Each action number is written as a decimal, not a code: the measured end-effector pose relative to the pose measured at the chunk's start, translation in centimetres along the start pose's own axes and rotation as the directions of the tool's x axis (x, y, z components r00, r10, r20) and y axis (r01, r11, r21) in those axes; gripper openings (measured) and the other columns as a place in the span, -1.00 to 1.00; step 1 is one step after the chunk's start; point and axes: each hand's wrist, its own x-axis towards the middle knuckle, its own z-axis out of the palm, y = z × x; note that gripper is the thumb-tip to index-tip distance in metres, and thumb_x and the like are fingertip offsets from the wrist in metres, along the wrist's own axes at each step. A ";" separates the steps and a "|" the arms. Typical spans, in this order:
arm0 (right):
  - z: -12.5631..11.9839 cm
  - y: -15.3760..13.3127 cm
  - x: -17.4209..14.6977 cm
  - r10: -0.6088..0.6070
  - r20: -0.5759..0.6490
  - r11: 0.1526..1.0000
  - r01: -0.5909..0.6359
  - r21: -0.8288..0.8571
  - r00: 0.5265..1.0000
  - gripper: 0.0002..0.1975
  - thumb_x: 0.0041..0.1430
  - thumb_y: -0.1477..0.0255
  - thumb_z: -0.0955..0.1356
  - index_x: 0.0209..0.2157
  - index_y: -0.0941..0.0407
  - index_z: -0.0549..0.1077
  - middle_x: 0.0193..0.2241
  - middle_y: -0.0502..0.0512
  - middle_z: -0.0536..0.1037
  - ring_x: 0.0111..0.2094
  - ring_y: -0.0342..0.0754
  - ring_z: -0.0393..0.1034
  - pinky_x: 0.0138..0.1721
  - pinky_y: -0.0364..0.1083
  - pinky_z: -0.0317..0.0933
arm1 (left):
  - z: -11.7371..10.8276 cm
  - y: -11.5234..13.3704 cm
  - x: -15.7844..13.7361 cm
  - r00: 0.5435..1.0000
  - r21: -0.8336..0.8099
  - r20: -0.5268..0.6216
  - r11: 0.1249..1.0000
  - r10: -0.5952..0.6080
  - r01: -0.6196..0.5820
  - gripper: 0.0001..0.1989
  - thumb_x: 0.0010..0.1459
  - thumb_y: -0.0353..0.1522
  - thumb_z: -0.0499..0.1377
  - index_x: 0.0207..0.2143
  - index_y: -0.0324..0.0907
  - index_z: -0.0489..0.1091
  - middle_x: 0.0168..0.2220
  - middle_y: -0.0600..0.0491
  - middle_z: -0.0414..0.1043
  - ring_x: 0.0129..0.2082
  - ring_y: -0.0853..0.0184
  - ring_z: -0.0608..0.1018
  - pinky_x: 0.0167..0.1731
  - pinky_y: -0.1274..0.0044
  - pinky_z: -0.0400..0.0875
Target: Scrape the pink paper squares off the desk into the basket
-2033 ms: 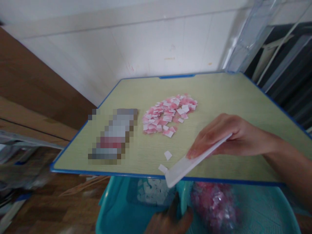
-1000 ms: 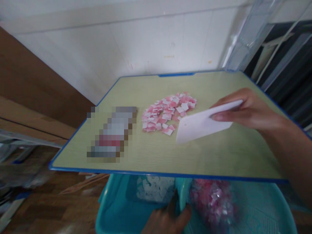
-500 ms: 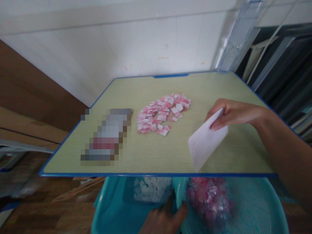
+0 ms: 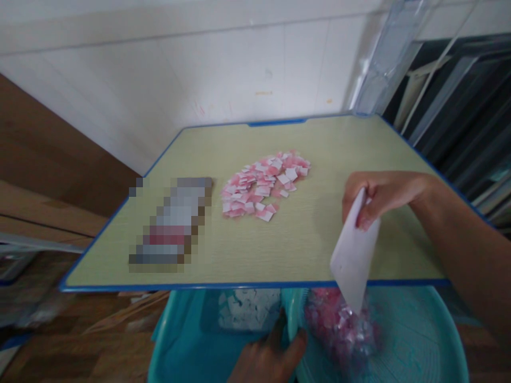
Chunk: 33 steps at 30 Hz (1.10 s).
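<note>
My right hand (image 4: 363, 199) pinches a white card (image 4: 353, 260) by its upper end, and the card's lower tip hangs past the table's front edge. Below the table, my left hand (image 4: 269, 354) is closed around the rim of a teal basket (image 4: 294, 316). Behind that rim, in the same basket or one beside it, lies a clear bag of pink pieces (image 4: 339, 330). On the other side, white pieces (image 4: 249, 308) lie in a teal tub (image 4: 179, 340). A heap of small pink and white paper squares (image 4: 263, 183) rests on the tabletop.
The pale green folding table (image 4: 303, 250) has a blue edge and stands against a white wall (image 4: 223, 69). A blurred-out flat object (image 4: 171, 218) lies at its left. Cardboard (image 4: 51, 191) leans at far left, dark panels (image 4: 467, 106) at right.
My right hand has shifted slightly right and lowered the card, tilting it more upright so its tip crosses the front edge. My left hand has stayed on the rim.
</note>
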 end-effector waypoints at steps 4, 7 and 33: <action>0.2 -0.5 -0.1 -0.012 0.003 1.000 0.012 0.011 1.000 -0.85 -0.10 0.50 0.41 -0.39 0.10 0.56 -0.53 -0.05 0.58 -0.56 -0.21 0.43 -0.56 -0.34 0.25 | 0.6 -0.3 -0.1 0.999 -0.014 -0.042 1.000 0.020 -0.021 -0.45 -0.01 -0.45 0.15 0.07 -0.07 0.13 -0.03 -0.22 0.33 -0.34 0.11 0.54 -0.44 0.42 0.45; 0.4 -0.3 0.1 -0.131 -0.287 0.988 0.149 0.044 0.949 -0.84 -0.15 0.50 0.44 -0.42 0.02 0.56 -0.57 -0.09 0.56 -0.63 -0.23 0.37 -0.62 -0.32 0.22 | 1.8 -0.8 -0.2 0.986 -0.038 -0.161 0.998 0.041 -0.048 -0.48 0.04 -0.38 0.14 0.08 -0.01 0.11 0.00 -0.17 0.31 -0.33 0.17 0.54 -0.42 0.48 0.44; 2.8 -2.3 2.0 -0.239 -0.703 0.955 0.030 -0.296 0.670 -0.86 -0.10 0.38 0.41 -0.39 -0.04 0.56 -0.44 -0.05 0.59 -0.52 -0.09 0.44 -0.56 -0.17 0.27 | 0.8 0.1 0.3 0.991 0.047 -0.125 0.998 0.037 -0.031 -0.51 0.01 -0.49 0.13 0.02 -0.01 0.20 0.03 -0.24 0.27 -0.46 0.11 0.55 -0.60 0.42 0.45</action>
